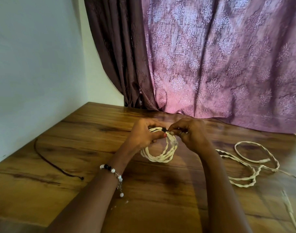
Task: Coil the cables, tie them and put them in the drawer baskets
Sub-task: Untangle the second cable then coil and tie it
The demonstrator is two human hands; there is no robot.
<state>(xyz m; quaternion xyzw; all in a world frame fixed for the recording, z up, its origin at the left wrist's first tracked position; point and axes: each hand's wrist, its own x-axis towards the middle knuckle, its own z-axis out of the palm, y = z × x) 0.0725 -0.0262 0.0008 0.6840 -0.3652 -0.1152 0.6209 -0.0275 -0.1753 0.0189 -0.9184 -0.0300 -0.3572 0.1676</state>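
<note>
You are working at a wooden table with a purple curtain hanging at its far edge. To your right a loose cable, pale and twisted, lies sprawled in open loops; far left a thin dark cord curves across the wood. No drawer baskets are in view.

Between your hands, near the middle of the table, hangs the coil, several pale turns gathered at the top. Your left hand is curled round that gathered top, thumb pressed across the strands. Your right hand pinches at the same spot, fingertips close on something small and dark, the tie as best I can judge, though blur hides whether it is a band or a cord.

This looks like the tying step. Keep your left grip firm so the turns stay stacked and even. Draw the tie snug round all the strands, not just the outer ones, and check no loop has slipped free below before you let go. The bracelet on your left wrist could snag a strand; keep it off the coil.
</note>
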